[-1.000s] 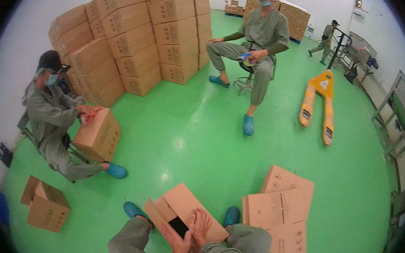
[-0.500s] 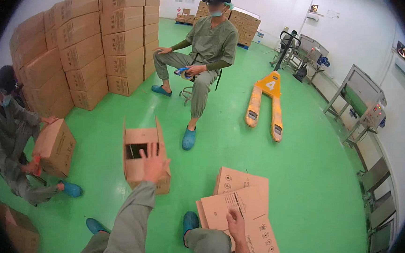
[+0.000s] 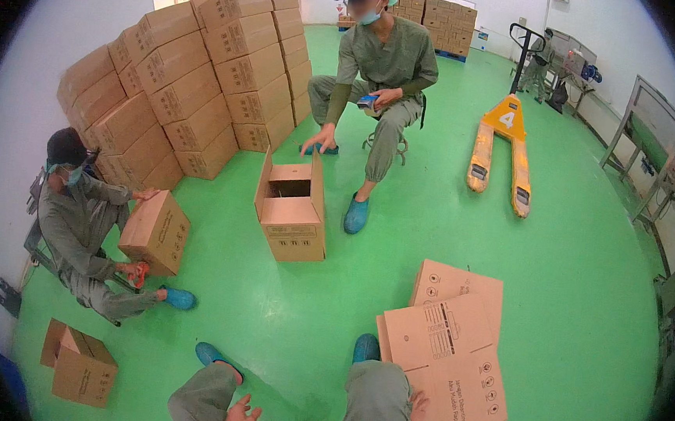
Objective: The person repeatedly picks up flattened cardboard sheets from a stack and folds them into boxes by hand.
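Note:
My left hand [image 3: 241,419] is beside my left knee, fingers apart, with nothing in it. My right hand [image 3: 418,408] shows only in part past my right knee, at the edge of the flattened cartons [image 3: 443,362]; its visible fingers look stretched out and hold nothing I can see. Those cartons lie stacked askew on the floor to my right. Ahead of me stands an upright cardboard box [image 3: 295,235] with its top flaps raised and a dark opening. A seated co-worker's hand [image 3: 323,139] reaches to its far side; their other hand holds a blue tape dispenser [image 3: 370,102].
At left another seated co-worker steadies a carton [image 3: 156,233] and holds a red tool [image 3: 140,275] against it. An open box [image 3: 85,373] sits near left. Stacked cartons [image 3: 205,92] rise behind. A yellow pallet jack [image 3: 504,132] stands far right, with metal machines along the wall.
My left hand has left the box and drawn back to my knee. The box has moved farther off, and the co-worker ahead now reaches toward it. My view has shifted.

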{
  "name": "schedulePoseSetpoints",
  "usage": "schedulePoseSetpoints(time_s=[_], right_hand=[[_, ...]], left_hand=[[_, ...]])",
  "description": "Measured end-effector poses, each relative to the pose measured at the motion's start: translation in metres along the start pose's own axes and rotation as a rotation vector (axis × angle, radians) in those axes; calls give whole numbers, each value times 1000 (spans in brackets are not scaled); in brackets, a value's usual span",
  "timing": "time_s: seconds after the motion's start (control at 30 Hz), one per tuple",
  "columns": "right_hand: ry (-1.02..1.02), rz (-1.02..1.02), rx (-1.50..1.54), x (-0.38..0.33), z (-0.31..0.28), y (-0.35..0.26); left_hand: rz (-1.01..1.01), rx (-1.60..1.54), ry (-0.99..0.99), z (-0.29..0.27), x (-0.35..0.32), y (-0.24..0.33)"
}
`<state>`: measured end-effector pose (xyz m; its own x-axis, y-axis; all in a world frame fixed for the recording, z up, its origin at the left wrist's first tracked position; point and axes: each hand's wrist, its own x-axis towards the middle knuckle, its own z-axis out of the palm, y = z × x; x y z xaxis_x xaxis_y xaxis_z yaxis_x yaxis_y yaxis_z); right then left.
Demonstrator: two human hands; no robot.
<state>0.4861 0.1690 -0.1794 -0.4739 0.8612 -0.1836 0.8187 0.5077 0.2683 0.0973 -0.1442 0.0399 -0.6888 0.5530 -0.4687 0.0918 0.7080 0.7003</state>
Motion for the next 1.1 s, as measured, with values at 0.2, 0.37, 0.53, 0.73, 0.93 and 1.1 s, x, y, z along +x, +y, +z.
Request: schedulePoseSetpoints(time_s=[0.2,0.37,0.53,0.73,0.93,1.1], right_hand=[[-212,-29,534,14,-35,21],[-240,188,391,2,-37,33],[247,402,-314,-12,27,12],[204,220,-704,-59,61,-7],[165,139,-773,-78,39,-2],[64,290,212,-54,-39,15]], left_hand=[[58,-155,76,-8,-6,21],[37,-100,-38,2,-7,17],[-29,114,-193,11,-7,11],[-39,185,-287,19,-1,20],[-64,146,-300,18,-4,17],[36,172,-237,15,-8,23]])
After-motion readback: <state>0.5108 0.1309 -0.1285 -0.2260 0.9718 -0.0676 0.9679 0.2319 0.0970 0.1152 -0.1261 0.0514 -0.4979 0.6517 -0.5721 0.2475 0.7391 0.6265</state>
